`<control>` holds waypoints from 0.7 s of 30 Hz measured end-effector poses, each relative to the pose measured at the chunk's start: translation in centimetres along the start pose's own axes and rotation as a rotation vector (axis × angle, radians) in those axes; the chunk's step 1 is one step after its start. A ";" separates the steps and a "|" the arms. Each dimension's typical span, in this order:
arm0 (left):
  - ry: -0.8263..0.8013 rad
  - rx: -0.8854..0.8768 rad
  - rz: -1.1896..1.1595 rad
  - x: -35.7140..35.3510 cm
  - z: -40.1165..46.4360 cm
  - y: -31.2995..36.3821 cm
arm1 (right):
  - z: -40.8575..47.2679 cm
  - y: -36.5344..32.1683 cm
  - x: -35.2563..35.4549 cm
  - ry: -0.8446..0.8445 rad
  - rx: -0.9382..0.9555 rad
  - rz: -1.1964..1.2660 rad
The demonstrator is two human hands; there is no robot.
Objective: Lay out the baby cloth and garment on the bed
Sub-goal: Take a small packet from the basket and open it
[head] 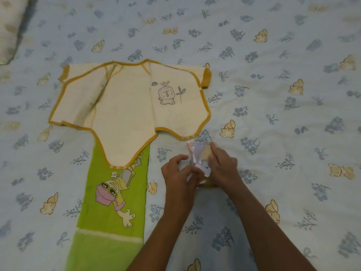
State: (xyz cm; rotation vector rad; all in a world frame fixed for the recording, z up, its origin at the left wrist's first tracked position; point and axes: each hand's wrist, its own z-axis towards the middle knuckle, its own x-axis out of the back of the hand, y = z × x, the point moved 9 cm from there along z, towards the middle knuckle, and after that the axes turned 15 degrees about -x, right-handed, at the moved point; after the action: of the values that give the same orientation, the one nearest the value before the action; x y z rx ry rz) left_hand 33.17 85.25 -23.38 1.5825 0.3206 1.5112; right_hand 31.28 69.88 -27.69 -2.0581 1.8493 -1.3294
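Note:
A cream baby garment (125, 106) with mustard trim and a small lion drawing lies spread flat on the bed, its front flaps open. Its lower point overlaps a long green cloth (109, 218) printed with a cartoon figure, which runs toward the near edge. To the right of both, my left hand (178, 173) and my right hand (222, 165) together hold a small clear plastic packet (197, 155) with a white label and something pale yellow inside. The packet stands just above the sheet.
The bed is covered by a pale blue sheet (273, 94) printed with flowers, bows and yellow animals. A patterned pillow (9, 26) lies at the far left corner.

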 end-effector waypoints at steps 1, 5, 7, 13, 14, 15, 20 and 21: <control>0.012 -0.024 0.010 0.2 -0.2 0.3 | -0.2 -0.2 0.0 0.012 0.021 -0.008; 0.103 -0.121 0.024 1.3 0.1 1.1 | 0.1 -0.9 0.3 0.046 0.040 0.006; 0.070 -0.137 0.050 0.8 0.5 0.9 | 0.7 -1.4 0.3 0.056 0.078 -0.053; -0.022 0.041 0.030 -0.7 1.5 -1.5 | 1.2 -1.8 -0.2 0.055 0.185 -0.214; -0.001 0.062 -0.009 -0.6 1.9 -1.8 | 1.1 -1.7 -0.2 0.021 0.175 -0.168; 0.007 0.076 -0.047 -0.7 2.2 -2.0 | 1.1 -1.6 -0.1 -0.007 0.170 -0.129; -0.096 0.061 0.008 -1.7 2.9 -1.9 | 0.9 -1.6 -0.3 0.043 0.231 -0.317; -0.061 0.056 0.019 -1.3 3.1 -1.9 | 0.9 -1.6 -0.3 0.059 0.235 -0.321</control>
State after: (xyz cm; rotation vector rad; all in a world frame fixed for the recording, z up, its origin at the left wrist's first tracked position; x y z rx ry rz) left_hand 36.38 84.13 -25.15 1.6768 0.3163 1.4767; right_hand 33.13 70.13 -27.45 -2.2730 1.3391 -1.6049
